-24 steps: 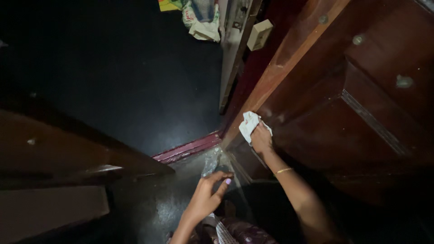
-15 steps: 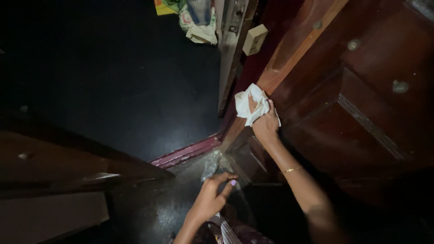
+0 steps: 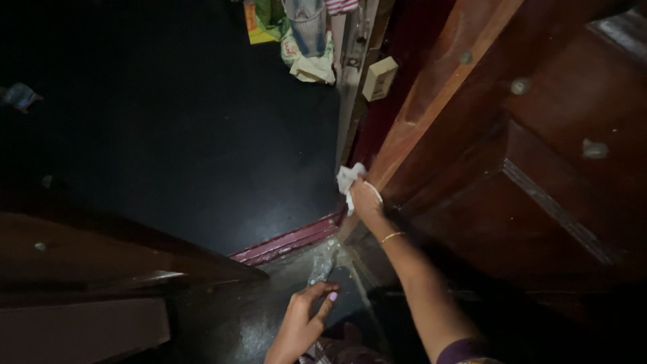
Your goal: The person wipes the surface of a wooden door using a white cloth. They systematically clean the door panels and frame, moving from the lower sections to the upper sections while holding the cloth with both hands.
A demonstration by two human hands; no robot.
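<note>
My right hand (image 3: pixel 364 199) grips a crumpled white cloth (image 3: pixel 347 179) and presses it against the edge of a brown wooden door (image 3: pixel 472 135) at my right. A thin gold bangle sits on that wrist. My left hand (image 3: pixel 303 320) hangs low near the bottom middle, holding a clear plastic bottle (image 3: pixel 321 266) that points up toward the door's foot. The bottle is dim and partly hidden by my fingers.
A dark floor (image 3: pixel 189 135) fills the middle. A reddish threshold strip (image 3: pixel 286 243) crosses below the door. Wooden furniture (image 3: pixel 101 256) stands at the left. At the top, hanging clothes and bags (image 3: pixel 303 34) and a pale switch box (image 3: pixel 379 77) sit by the frame.
My right hand with the cloth rose along the door edge, then came back down to a lower spot. My left hand stayed low with the bottle.
</note>
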